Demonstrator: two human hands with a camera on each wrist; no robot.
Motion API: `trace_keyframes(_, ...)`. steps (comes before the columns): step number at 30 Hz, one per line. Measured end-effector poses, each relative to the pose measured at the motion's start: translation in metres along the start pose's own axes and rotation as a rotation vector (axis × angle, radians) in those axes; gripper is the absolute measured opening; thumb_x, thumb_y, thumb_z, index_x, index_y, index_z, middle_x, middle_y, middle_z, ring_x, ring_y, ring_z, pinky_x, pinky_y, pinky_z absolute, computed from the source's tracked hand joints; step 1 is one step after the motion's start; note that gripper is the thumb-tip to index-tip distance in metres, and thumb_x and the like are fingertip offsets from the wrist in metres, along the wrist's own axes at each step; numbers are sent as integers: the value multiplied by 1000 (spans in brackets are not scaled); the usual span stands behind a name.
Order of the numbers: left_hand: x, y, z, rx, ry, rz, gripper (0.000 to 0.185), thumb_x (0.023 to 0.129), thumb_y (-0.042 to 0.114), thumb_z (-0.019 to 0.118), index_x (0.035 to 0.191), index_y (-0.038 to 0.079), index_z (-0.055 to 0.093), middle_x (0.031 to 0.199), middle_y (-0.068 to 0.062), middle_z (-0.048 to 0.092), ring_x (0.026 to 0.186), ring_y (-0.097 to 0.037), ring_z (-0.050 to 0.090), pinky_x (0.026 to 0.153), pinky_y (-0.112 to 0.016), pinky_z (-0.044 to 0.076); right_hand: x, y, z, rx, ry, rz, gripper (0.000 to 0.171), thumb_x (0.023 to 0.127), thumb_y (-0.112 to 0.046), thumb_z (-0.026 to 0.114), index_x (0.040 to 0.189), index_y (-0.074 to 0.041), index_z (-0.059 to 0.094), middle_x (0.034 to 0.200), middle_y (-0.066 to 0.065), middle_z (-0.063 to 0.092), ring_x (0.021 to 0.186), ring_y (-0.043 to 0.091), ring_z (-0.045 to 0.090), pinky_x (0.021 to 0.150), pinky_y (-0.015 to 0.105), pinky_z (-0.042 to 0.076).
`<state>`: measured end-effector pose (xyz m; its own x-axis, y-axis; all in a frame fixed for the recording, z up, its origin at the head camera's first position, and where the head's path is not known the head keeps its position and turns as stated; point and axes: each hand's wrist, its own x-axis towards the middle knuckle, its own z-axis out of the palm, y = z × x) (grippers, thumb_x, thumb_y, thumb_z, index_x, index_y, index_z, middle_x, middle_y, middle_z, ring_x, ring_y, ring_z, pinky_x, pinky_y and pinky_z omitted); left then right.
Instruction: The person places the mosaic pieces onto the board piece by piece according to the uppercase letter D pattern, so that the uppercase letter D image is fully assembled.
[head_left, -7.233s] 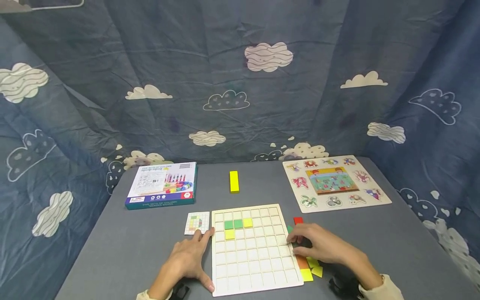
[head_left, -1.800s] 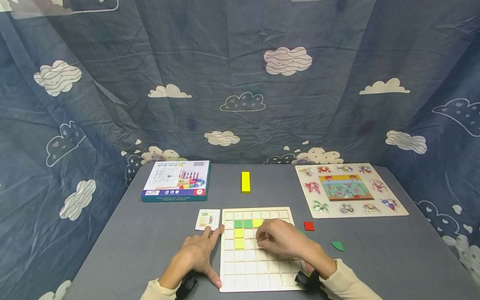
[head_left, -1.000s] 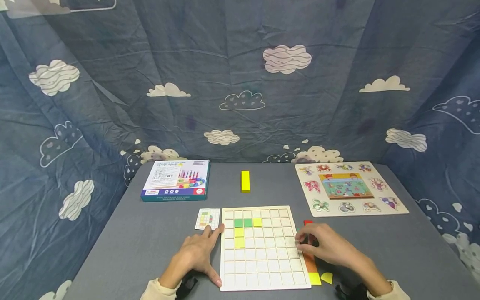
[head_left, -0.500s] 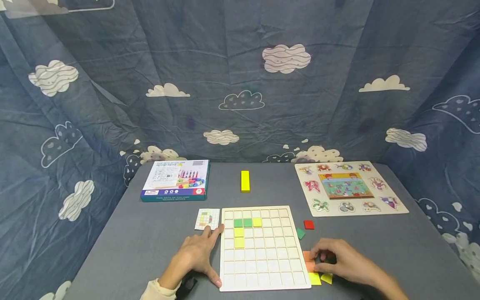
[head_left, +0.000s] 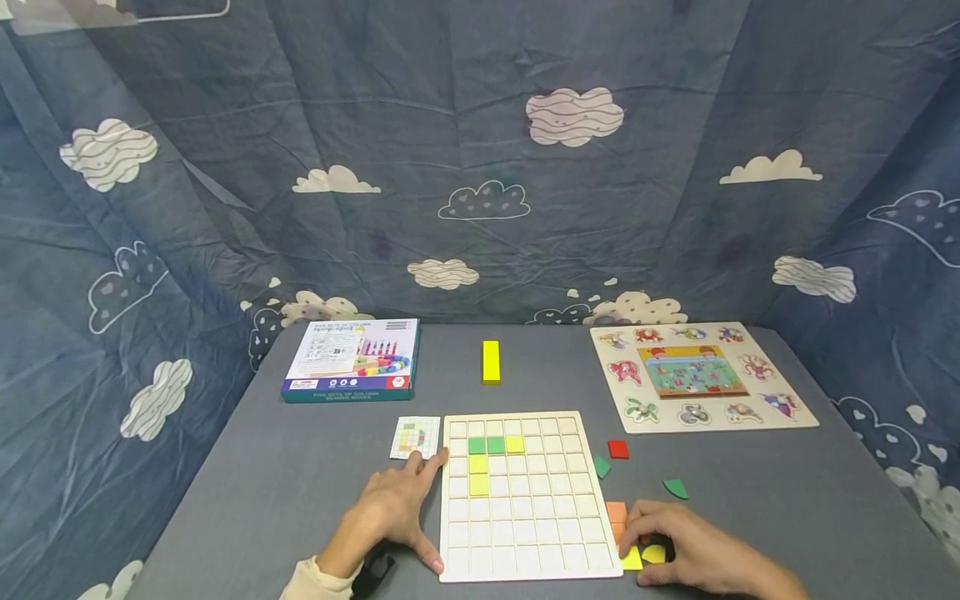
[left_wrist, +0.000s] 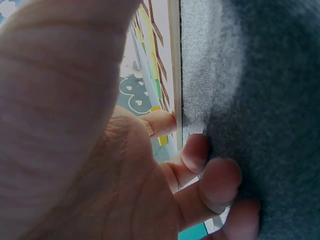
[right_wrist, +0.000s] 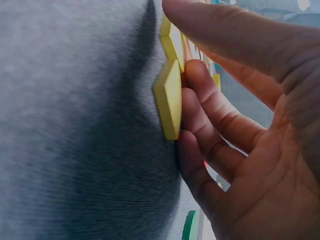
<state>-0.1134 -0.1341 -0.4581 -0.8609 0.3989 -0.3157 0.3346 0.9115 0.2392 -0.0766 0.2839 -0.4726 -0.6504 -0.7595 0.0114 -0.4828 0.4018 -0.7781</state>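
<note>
Yellow tiles [head_left: 642, 556] x2 under right hand [head_left: 686, 550] fingertips, uncurled; left hand [head_left: 390, 512] flat, board [head_left: 525, 533] edge.

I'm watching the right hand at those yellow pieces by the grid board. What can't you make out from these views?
- Right hand, head view: its fingers cover the yellow pieces, so a real pinch cannot be confirmed.
- Right wrist view: the yellow piece shows edge-on, so its shape is unclear.
- Pattern card, head view: too small to read.
- Left hand, left wrist view: the palm blocks most of the grid board.
</note>
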Motion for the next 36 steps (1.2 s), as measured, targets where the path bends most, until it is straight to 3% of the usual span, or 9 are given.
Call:
trace_keyframes(8, -1, 0, 0, -13, 9, 11, 148, 35, 68, 92, 157, 20, 25, 143, -21, 46, 94, -42, 63, 79, -58, 49, -1, -1, 4, -72, 62, -12, 24, 86, -27, 79, 107, -27, 67, 94, -13, 58, 81, -1, 53, 66, 19, 46)
trace_keyframes(22, -2, 0, 0, -12, 14, 14, 149, 35, 68, 92, 158, 20, 25, 142, -20, 46, 91, -40, 62, 78, -57, 49, -5, 3, -1, -125, 95, -8, 24, 86, -21, 80, 106, -26, 67, 96, -16, 61, 81, -2, 55, 66, 18, 47)
trace_keyframes(36, 0, -1, 0, -9, 15, 22, 148, 34, 69, 92, 157, 20, 25, 140, -20, 48, 89, -38, 63, 75, -56, 49, -4, 2, -5, -142, 48, 78, 21, 84, -27, 81, 99, -28, 66, 90, -19, 60, 78, -5, 51, 63, 18, 44)
